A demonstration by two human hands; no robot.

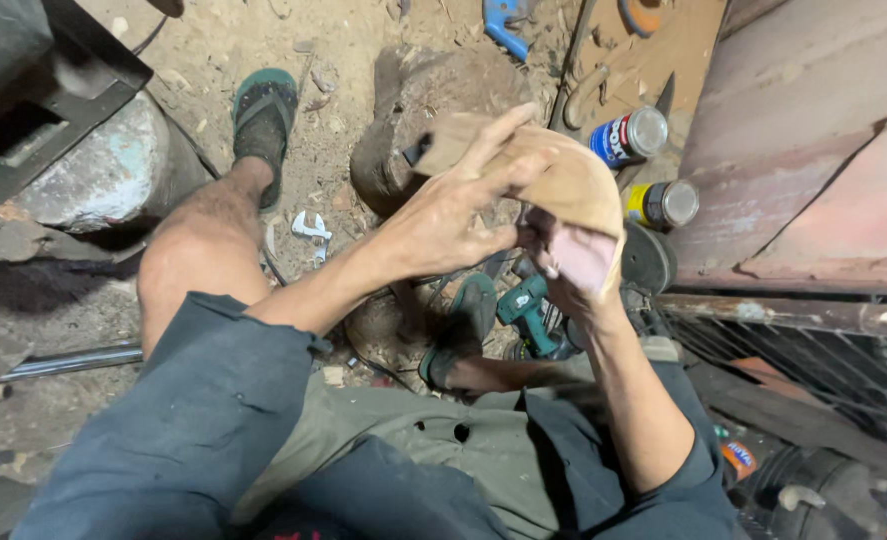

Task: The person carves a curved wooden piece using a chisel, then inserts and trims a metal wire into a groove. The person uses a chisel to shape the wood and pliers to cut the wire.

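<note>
Both hands on a curved wooden piece point(553, 175)

Left hand point(453, 215) fingers wrap its top edge, right hand point(563, 262) grips underneath; green cordless drill point(528, 312) sits on the dirt floor point(213, 50) below.

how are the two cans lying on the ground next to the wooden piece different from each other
The blue can has a blue and white wrap; the yellow can has a yellow and dark one. The blue can lies farther from the person, beside the brown board; the yellow can lies nearer, just past the curved wooden piece held in both hands. Both lie on their sides with pale round ends facing the camera.
</note>
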